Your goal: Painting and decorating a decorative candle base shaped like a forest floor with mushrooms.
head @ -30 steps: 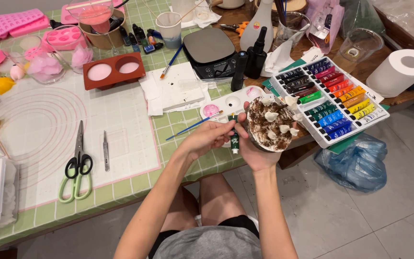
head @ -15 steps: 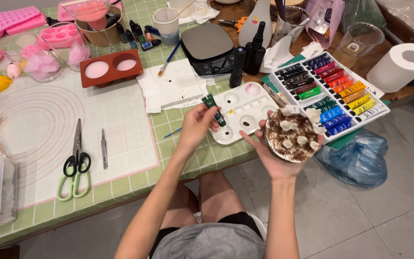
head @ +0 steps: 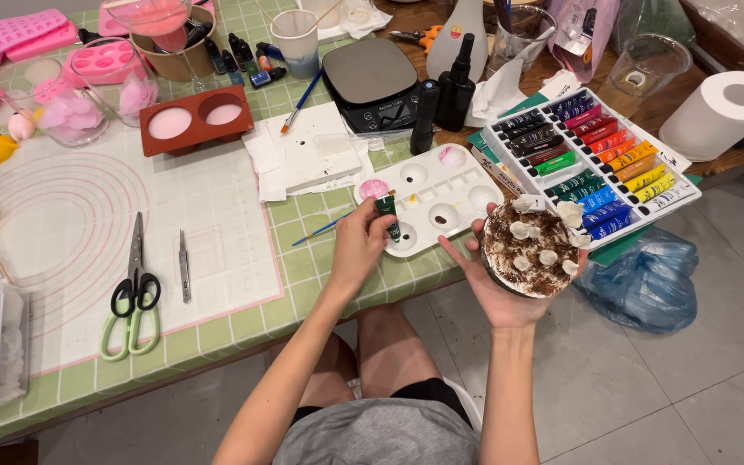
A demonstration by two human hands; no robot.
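Green checked cloth covers the cluttered craft table (head: 243,331), with a white silicone mat (head: 88,250) on its left part where green-handled scissors (head: 133,293) and tweezers (head: 183,267) lie. Near the table's front edge the left hand (head: 359,245) is closed around a small dark green paint tube (head: 387,215), its nozzle tipped down over the white palette (head: 441,202); half a second ago that tube was held higher, above the palette's far edge, and it now sits at the near left corner, beside the well with pink paint. The right hand (head: 497,284) cups a round brown cake-like piece (head: 529,248) topped with white dollops, fingers curled under it, off the table's edge and just in front of the tray of coloured paint tubes (head: 596,168). Compared with a second ago, the piece has dropped away from the left hand, so the two hands are now apart. A blue brush (head: 320,229) lies just left of the palette, its position unchanged.
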